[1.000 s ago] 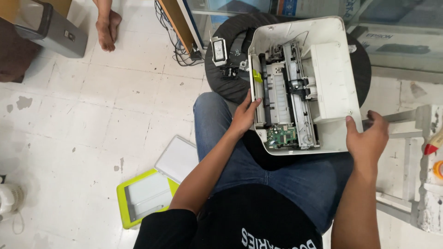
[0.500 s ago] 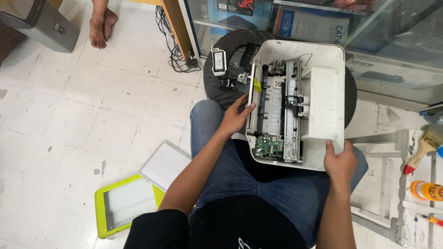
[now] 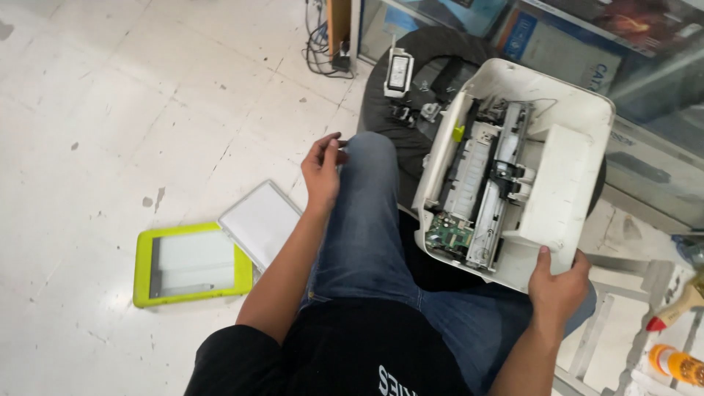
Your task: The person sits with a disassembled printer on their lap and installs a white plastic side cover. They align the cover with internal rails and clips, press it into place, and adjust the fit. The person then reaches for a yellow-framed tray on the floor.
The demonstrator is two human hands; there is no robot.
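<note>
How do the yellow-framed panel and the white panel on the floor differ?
The yellow-framed panel has a bright yellow-green border around a pale middle; the white panel is plain white with a thin grey edge. The yellow-framed panel lies almost square to the picture, the white panel turned diagonally. The white panel's corner overlaps the yellow one. Both lie flat on the tiled floor.

A white tiled floor (image 3: pixel 110 95) carries a lime-green framed panel (image 3: pixel 192 262) lying flat, with a white flat panel (image 3: pixel 260 222) touching its right corner. Near the top edge, a tangle of dark cables (image 3: pixel 319 51) sits beside a wooden post (image 3: pixel 338 29). A round black stool (image 3: pixel 418 81) holds a small white part (image 3: pixel 398 73). At the lower right lie a paintbrush (image 3: pixel 678 306) and an orange bottle (image 3: pixel 678 363).
</note>
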